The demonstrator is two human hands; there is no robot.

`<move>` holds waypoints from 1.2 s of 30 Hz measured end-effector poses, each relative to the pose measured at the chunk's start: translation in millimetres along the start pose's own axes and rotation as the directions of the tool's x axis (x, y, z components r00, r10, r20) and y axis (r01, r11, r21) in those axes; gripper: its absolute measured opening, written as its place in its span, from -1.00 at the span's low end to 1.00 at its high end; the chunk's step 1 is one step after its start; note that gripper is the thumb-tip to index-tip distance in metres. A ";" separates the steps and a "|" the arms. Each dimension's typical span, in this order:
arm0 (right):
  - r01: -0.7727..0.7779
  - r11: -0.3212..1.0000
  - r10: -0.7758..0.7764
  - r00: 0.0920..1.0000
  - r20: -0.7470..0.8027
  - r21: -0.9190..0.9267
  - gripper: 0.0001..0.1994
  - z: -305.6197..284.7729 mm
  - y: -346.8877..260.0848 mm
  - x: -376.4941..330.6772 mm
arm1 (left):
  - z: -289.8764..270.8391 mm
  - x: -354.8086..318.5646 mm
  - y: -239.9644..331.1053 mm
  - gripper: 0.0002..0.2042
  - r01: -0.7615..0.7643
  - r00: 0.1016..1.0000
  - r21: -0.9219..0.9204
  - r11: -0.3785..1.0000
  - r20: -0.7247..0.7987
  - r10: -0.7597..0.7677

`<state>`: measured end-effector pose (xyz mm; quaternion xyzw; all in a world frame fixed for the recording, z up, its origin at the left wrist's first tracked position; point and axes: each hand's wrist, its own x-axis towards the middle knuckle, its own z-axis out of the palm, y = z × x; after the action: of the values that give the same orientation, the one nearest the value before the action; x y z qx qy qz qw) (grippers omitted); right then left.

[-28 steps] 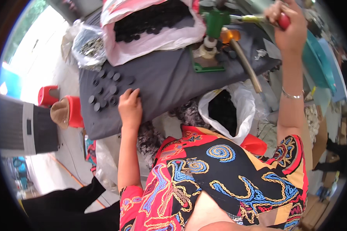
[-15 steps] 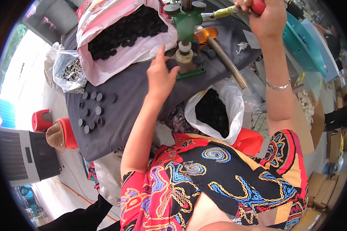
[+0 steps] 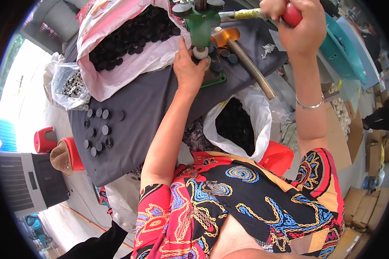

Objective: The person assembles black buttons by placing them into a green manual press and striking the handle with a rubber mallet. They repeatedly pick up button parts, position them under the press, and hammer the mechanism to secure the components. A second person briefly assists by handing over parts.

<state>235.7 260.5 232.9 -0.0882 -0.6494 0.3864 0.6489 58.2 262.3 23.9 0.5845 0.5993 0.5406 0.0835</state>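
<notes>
A green hand press (image 3: 201, 32) stands on the cloth-covered table. My left hand (image 3: 188, 72) is at its base, index finger stretched up and thumb against the area under the white ram tip (image 3: 200, 52). The other fingers are bent, and whatever they grip at the ram is hidden. Up at the right, my right hand (image 3: 304, 32) is closed around the red ball knob (image 3: 292, 15) of the press lever (image 3: 242, 14). Black round caps (image 3: 232, 58) lie just right of the press, beside a mallet with an amber head (image 3: 225, 37) and metal handle.
A pink-lined sack (image 3: 116, 82) of black caps lies open behind my left hand. Left of it is a clear bag (image 3: 71, 86) of small metal parts. Several loose caps (image 3: 106, 129) rest on the grey cloth (image 3: 138, 112). A white bag (image 3: 263, 129) of black pieces sits near my lap.
My left hand has moved from left of the press to its base at the ram. A black disc seen by its fingers before is now hidden. My right hand stays on the knob.
</notes>
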 end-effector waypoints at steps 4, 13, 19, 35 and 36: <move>0.095 0.993 -0.104 0.984 0.146 0.072 -0.63 -12.8 13.6 -25.4 | -3.1 -0.7 -3.5 -0.10 -0.022 1.000 -0.105 0.994 0.016 0.024; 0.343 0.928 -0.324 0.936 0.137 -0.146 -0.72 -26.7 58.8 -137.3 | -66.2 -41.7 -15.9 -0.42 -0.167 0.983 0.013 0.986 -0.068 0.168; 0.227 0.967 -0.212 0.969 0.128 -0.117 -0.69 -23.9 28.2 -104.3 | -195.4 -66.4 -58.2 -0.71 -0.016 0.978 0.607 0.795 -0.157 0.140; -0.051 0.991 0.066 0.991 0.120 -0.125 -0.57 -12.6 4.6 -7.8 | -222.2 -99.3 -94.4 -0.73 0.047 0.993 0.706 0.706 -0.109 0.042; -0.053 0.992 0.066 0.990 0.121 -0.112 -0.57 -13.9 4.7 -9.0 | -230.8 -99.5 -88.2 -0.72 0.079 0.991 0.747 0.660 -0.130 0.029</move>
<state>247.9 263.5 221.1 -0.1184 -0.7059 0.3745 0.5894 -134.5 80.2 -2.1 0.5219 0.7809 0.2812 -0.1968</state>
